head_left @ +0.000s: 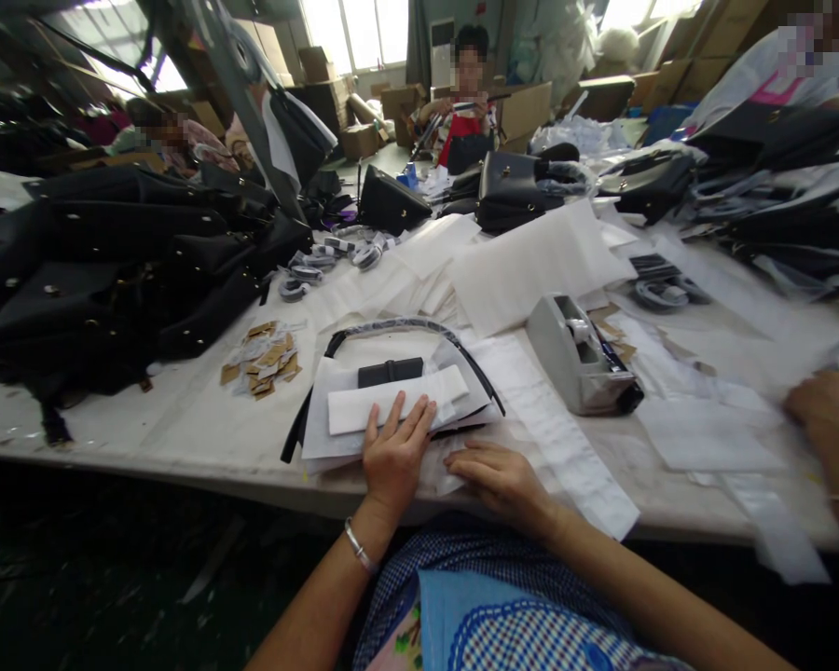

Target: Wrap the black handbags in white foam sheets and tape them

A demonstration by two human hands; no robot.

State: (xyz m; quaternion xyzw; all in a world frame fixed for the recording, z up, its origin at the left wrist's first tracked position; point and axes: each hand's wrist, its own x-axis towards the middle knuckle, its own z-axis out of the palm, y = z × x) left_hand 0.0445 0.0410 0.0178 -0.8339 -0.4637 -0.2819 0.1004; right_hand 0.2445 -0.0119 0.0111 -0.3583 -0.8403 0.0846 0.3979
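Note:
My left hand (395, 457) lies with its fingers spread on a folded white foam strip (356, 410). Beneath the strip is a larger white sheet (318, 443), with black edges showing under it. Just behind the strip, on the sheet, sits a small flat black piece with a band across it (390, 371). A black handle partly wrapped in clear film (412, 324) arcs around the far side. My right hand (500, 477) rests near the table's front edge, fingers stretched out, beside the sheet's right corner. Clear film seems to lie by its fingertips.
A grey tape dispenser (580, 359) stands to the right, beside long white foam strips (552, 429). Small brown tags (269, 359) lie left. Black bags are piled at left (112, 252) and behind. A co-worker's hand (829, 410) is at the right edge; other people work farther back.

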